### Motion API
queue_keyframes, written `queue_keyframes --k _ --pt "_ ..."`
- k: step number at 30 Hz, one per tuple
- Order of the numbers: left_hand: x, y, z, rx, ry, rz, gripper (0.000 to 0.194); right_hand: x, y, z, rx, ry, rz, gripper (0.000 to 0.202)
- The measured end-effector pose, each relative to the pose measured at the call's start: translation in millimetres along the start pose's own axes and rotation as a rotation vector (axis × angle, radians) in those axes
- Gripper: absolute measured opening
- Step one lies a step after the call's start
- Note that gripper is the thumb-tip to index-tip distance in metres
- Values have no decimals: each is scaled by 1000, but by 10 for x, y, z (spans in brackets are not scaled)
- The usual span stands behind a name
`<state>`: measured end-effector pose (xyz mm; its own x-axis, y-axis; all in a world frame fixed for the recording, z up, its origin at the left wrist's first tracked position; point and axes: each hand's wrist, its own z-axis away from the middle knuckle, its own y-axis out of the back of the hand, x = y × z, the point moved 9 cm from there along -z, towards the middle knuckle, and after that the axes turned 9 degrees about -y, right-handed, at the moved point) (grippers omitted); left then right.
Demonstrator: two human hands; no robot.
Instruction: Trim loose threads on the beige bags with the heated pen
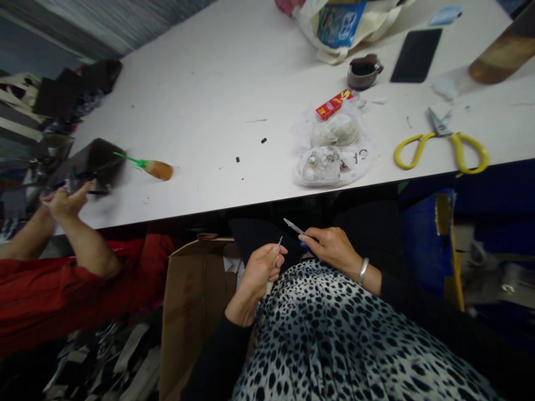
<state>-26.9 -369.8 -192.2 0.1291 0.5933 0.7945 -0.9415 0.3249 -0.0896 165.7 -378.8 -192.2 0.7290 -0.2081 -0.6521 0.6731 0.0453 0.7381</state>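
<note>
Both of my hands are above my lap, just below the table's front edge. My left hand [264, 268] is closed around a thin pointed tool [280, 243]; its fine tip points up and a pale end shows below my fist. Between the fingers of my right hand [332, 249] is a slim tool [293, 226] with a whitish, blade-like tip pointing up and left. The exact kind of either tool is too small to make out. The two tools are apart. On the table above lie yellow-handled scissors [441, 133] and a clear plastic bag [320, 167] with whitish contents.
A red small box [334, 104], a brown round container [363, 72], a black phone-like slab [417, 55] and a bottle [499, 58] are on the table [209, 83]. A green-nozzled bottle [156, 169] lies left, near a co-worker's hands [67, 200]. A cardboard box [194, 312] stands beside me.
</note>
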Motion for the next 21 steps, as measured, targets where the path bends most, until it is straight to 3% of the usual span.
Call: queue_keyframes --k 3,6,13,17,21 --pt "-3 -89 -35 -91 17 41 53 10 29 9 33 -5 -48 50" --pt "51 -121 -43 -109 -9 55 47 7 41 27 18 12 -81 54" --pt "141 22 -103 23 -131 -128 36 -140 117 135 13 121 -123 49" --pt "176 60 -124 93 -179 -207 34 -310 64 198 -14 246 2 44" --pt "156 19 -112 75 -178 -185 34 -387 28 222 18 334 140 42"
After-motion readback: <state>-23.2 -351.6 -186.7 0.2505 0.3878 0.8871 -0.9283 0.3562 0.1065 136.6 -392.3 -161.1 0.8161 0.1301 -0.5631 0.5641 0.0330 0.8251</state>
